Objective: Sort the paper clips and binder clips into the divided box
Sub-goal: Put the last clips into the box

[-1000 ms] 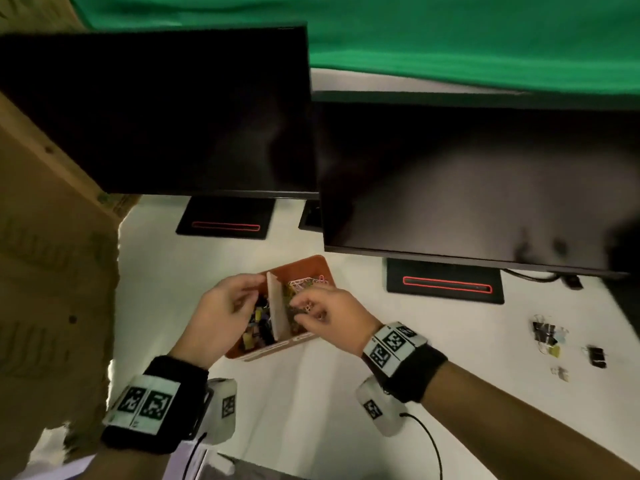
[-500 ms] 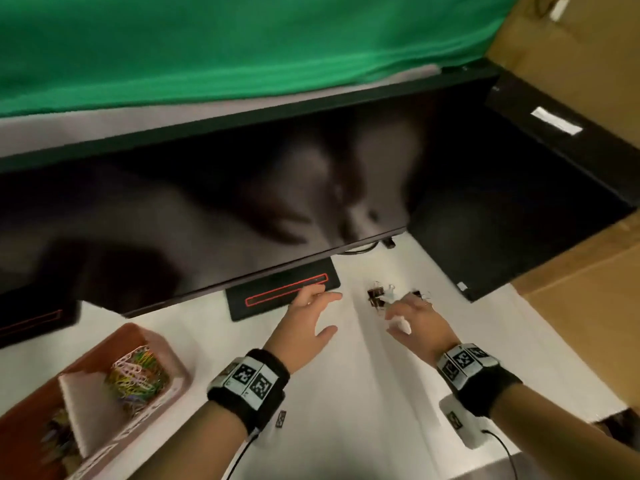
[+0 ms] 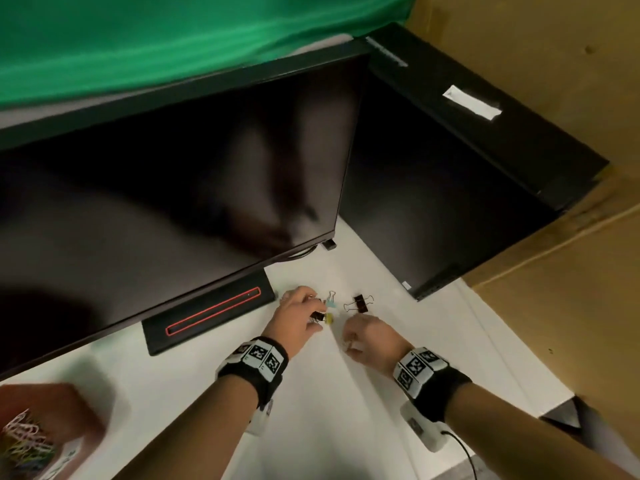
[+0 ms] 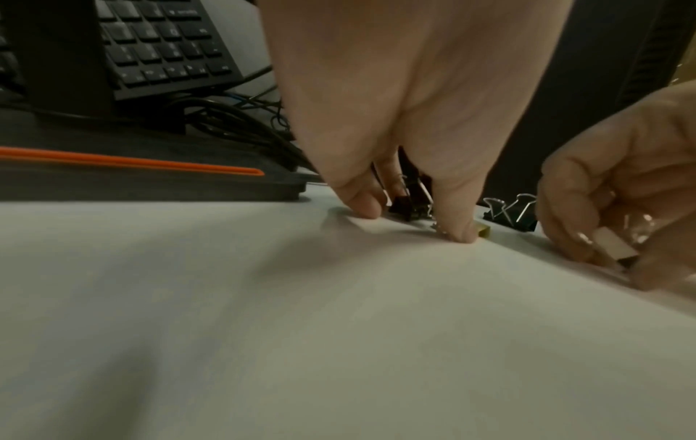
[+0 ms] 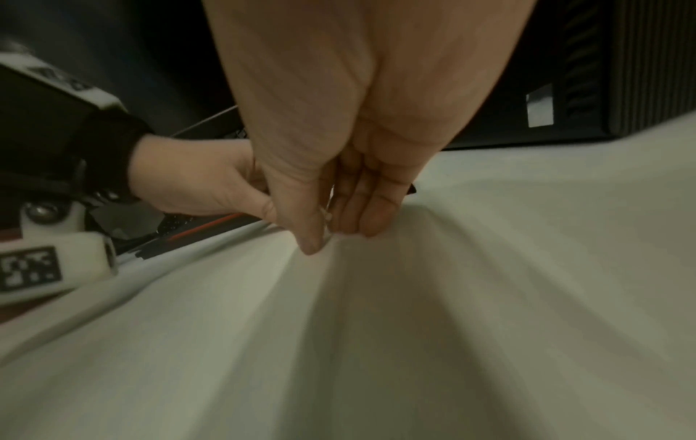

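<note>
Binder clips lie on the white table (image 3: 346, 410) at 12 o'clock from both wrists: the left hand (image 3: 297, 318) pinches a black clip (image 3: 318, 317), the right hand (image 3: 370, 336) pinches a white clip (image 4: 613, 245), and another black clip (image 3: 360, 303) lies loose at 1 o'clock.

Head view looks down from above on both hands. Wrist views sit low, close behind the fingers (image 4: 455, 229), facing forward along the table (image 4: 263, 327). All share the clips (image 3: 360, 304) beyond the fingertips.
</note>
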`<state>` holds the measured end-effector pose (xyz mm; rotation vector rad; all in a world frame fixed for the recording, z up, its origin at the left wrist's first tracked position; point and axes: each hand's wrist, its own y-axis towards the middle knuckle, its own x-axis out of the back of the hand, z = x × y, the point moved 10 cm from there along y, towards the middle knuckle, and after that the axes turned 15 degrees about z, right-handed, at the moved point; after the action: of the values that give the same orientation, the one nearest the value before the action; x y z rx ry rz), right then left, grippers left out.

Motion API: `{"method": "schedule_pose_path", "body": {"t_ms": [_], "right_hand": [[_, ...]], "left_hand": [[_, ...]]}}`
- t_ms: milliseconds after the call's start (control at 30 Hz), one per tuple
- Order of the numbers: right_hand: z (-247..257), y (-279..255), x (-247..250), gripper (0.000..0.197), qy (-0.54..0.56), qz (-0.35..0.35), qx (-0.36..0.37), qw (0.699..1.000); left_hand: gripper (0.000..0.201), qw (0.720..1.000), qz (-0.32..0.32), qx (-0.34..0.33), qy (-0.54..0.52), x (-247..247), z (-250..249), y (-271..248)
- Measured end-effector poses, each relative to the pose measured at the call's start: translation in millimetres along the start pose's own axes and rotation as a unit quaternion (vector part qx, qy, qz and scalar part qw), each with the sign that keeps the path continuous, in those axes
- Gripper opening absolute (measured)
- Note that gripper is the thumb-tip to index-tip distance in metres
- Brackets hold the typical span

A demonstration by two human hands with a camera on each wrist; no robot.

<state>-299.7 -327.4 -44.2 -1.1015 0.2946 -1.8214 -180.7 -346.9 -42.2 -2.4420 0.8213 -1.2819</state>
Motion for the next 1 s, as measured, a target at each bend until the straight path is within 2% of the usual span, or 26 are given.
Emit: {"method": "schedule_pose_path", "body": {"t_ms": [100, 167, 267, 367, 467, 533, 600, 700, 800, 867, 933, 1000], "right_hand": [[3.9, -3.0, -1.6, 0.017, 0.008, 0.02, 0.021, 1.0], [4.6, -7.3, 6.2, 0.025, 0.002, -0.004, 0.042, 0.999], [3.7, -17.9, 31.8, 0.021, -0.022, -0.094, 0.072, 0.993], [-1.7, -25.5, 61.3, 0.015, -0.042, -0.194, 0.069, 0.978], [-6.7, -19.9, 74.5, 0.014, -0.061, -0.227, 0.054, 0.97], [-10.5, -8.1, 73.0, 0.012, -0.053, -0.199, 0.044, 0.978], [-18.8, 8.6, 61.7, 0.013, -0.038, -0.139, 0.024, 0.989], [-26.1, 24.8, 40.4, 0.016, -0.032, -0.067, 0.008, 0.997], [-18.3, 23.2, 35.9, 0.009, -0.033, -0.091, 0.044, 0.994], [-13.0, 20.5, 37.0, 0.006, -0.024, -0.109, 0.068, 0.991], [-12.0, 20.0, 37.9, 0.006, -0.019, -0.103, 0.062, 0.993], [-10.8, 19.8, 40.3, 0.007, -0.017, -0.099, 0.056, 0.993]], "left_hand": [[0.029, 0.999, -0.049, -0.009, 0.01, 7.7, 2.0, -7.4], [0.025, 0.998, -0.059, -0.006, 0.003, 9.2, 4.9, -12.4], [0.02, 0.998, -0.062, 0.0, -0.02, 11.3, 8.6, -18.0], [0.02, 0.996, -0.067, 0.008, -0.06, 16.6, 12.6, -20.3], [0.024, 0.993, -0.062, 0.021, -0.1, 16.7, 17.5, -20.4], [0.027, 0.988, -0.059, 0.033, -0.142, 14.2, 19.7, -21.2], [0.029, 0.983, -0.061, 0.027, -0.171, 12.2, 15.4, -20.7], [0.034, 0.989, -0.057, 0.01, -0.139, 6.7, 5.6, -13.3], [0.023, 0.99, -0.063, 0.009, -0.126, 2.3, 1.5, -5.7], [0.025, 0.992, -0.054, 0.022, -0.114, -3.8, 1.5, -0.5], [0.027, 0.995, -0.033, 0.041, -0.083, -10.3, 1.1, 2.0], [0.018, 0.996, -0.044, 0.043, -0.068, -9.6, 1.1, -0.2]]}}
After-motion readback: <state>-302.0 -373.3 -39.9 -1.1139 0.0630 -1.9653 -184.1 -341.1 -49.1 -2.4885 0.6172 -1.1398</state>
